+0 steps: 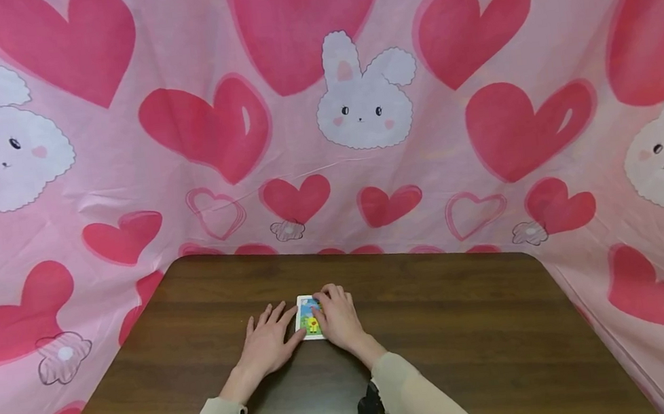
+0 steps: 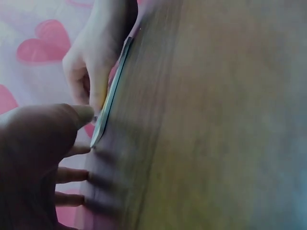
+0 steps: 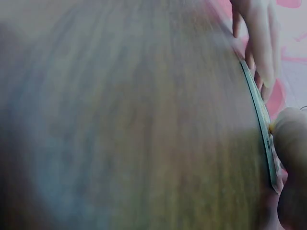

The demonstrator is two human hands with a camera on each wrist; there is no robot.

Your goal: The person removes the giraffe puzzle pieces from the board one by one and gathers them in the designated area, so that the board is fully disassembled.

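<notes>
A small flat picture board [image 1: 310,317] with a white border lies on the brown table; its picture has a blue sky and a yellow figure on green. My left hand [image 1: 264,346] lies at its left side, fingers spread and fairly straight, the thumb at the lower left corner. Over the right part of the board is my right hand [image 1: 340,317], with bent fingers and the thumb on the picture. Its palm hides that side, so whether it pinches anything cannot be seen. Edge-on, the thin board [image 2: 111,103] shows in the left wrist view, and the board [image 3: 259,122] also in the right.
The wood-grain table [image 1: 475,327] extends around both hands, with rounded far corners. A pink cloth [image 1: 303,169] with hearts and rabbits hangs behind it and along both sides. Dark devices [image 1: 368,404] are strapped at both wrists.
</notes>
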